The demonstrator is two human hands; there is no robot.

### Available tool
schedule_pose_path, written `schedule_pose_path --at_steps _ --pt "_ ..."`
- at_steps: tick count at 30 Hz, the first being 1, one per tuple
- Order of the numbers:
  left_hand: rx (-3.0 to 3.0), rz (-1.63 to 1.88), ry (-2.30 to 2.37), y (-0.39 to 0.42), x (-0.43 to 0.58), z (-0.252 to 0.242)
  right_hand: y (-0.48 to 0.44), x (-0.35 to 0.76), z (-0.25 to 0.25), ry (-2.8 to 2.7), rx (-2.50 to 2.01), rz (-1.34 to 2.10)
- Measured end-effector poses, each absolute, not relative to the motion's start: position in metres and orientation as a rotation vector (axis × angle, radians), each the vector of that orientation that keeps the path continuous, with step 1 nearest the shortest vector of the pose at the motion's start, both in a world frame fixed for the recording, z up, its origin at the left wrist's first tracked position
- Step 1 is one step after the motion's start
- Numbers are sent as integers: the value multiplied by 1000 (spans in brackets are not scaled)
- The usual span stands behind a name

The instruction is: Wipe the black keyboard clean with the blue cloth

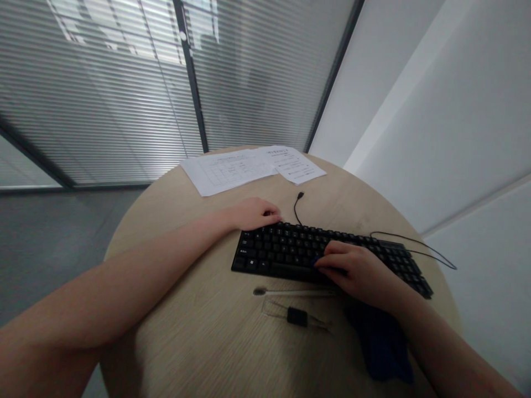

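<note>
A black keyboard [286, 250] lies at a slant on the round wooden table. My left hand [258, 214] is closed at its upper left edge, fingers curled against the rim. Over the lower middle keys, my right hand [352, 269] is pinched, with a small dark blue thing [317, 260] showing at the fingertips; its kind is unclear. Below the keyboard lies a thin white-handled brush [290, 293] with dark bristles, partly hidden by the right hand's shadow. Nearer to me is a wire keycap puller [297, 317] with a black grip. A blue cloth [384, 342] lies beneath my right forearm.
Printed paper sheets [236, 168] lie along the far edge of the table [199, 354]. The keyboard's cable ends in a plug [300, 195] behind it, and a loop of cable [435, 251] hangs past the right edge. Blinds [103, 99] and a white wall [456, 110] stand beyond.
</note>
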State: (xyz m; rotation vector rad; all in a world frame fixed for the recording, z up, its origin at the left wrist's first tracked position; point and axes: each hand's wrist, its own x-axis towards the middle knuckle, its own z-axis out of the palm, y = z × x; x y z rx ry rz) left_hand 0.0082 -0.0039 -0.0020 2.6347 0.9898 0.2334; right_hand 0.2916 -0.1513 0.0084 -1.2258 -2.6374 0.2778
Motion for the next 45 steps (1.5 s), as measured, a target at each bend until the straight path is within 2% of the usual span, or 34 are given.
schedule_pose_path --at_steps 7,45 --pt "2656 258 983 -3 8 -3 -151 288 8 -2599 -1299 154" --pt "2638 247 989 -3 7 -2 -146 287 10 -2523 -1308 431"
